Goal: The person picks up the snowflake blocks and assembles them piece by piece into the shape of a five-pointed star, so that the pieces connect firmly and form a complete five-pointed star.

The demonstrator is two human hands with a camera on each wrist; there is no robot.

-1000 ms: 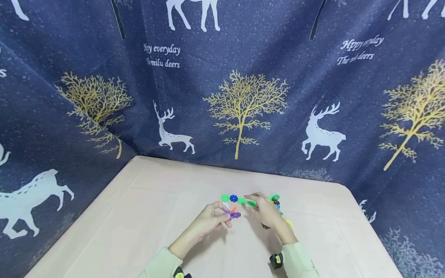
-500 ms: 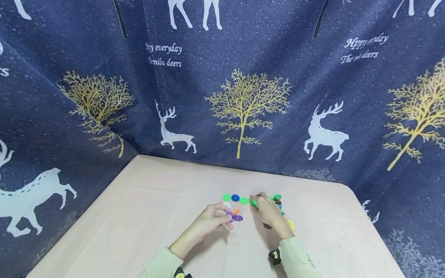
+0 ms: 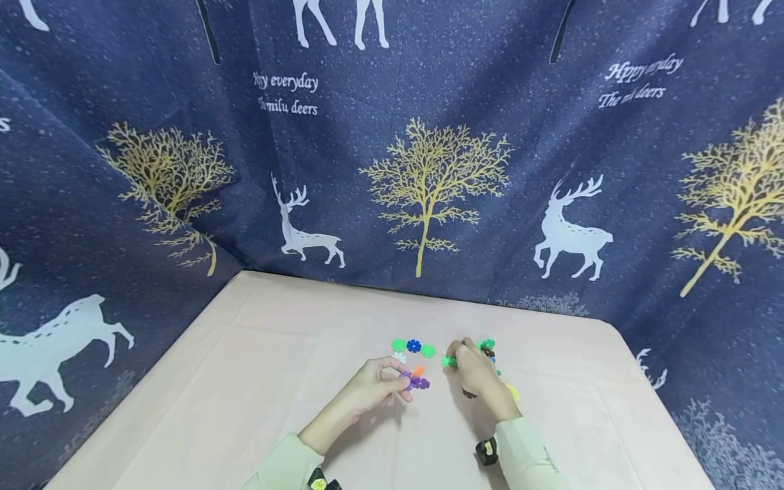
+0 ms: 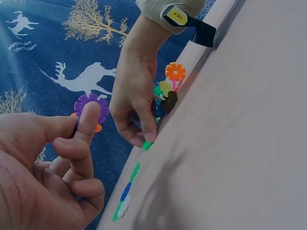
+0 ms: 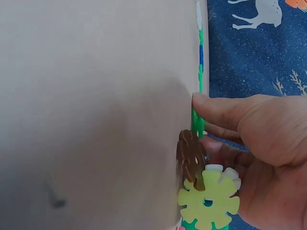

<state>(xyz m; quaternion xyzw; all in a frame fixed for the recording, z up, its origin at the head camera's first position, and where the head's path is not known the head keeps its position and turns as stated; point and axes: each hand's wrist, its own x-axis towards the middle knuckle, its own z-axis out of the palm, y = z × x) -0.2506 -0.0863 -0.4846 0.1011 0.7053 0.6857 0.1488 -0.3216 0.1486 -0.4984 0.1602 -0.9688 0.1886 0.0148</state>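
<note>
My left hand (image 3: pixel 375 386) pinches a purple snowflake disc (image 3: pixel 420 384) between thumb and index finger, raised above the table; an orange disc (image 3: pixel 418 371) is with it. In the left wrist view the purple disc (image 4: pixel 91 108) faces the camera. Down at the tabletop, my right hand (image 3: pixel 479 373) has thumb and fingertips on a green disc (image 3: pixel 448 361), whose edge shows between them in the right wrist view (image 5: pixel 198 123). A brown disc (image 5: pixel 192 158) and a yellow disc (image 5: pixel 208 199) lie close to that hand, which partly hides the pile.
Left of the right hand, a green disc (image 3: pixel 399 346), a blue disc (image 3: pixel 414 346) and another green disc (image 3: pixel 428 351) lie in a row, with a white disc (image 3: pixel 399 356) in front. Several mixed discs (image 3: pixel 488 345) are bunched at the right. A patterned blue cloth (image 3: pixel 392 204) hangs behind the table.
The right hand has come down from over the green disc, taken it between its fingers and shifted it slightly right. The left hand holds the purple disc almost in place.
</note>
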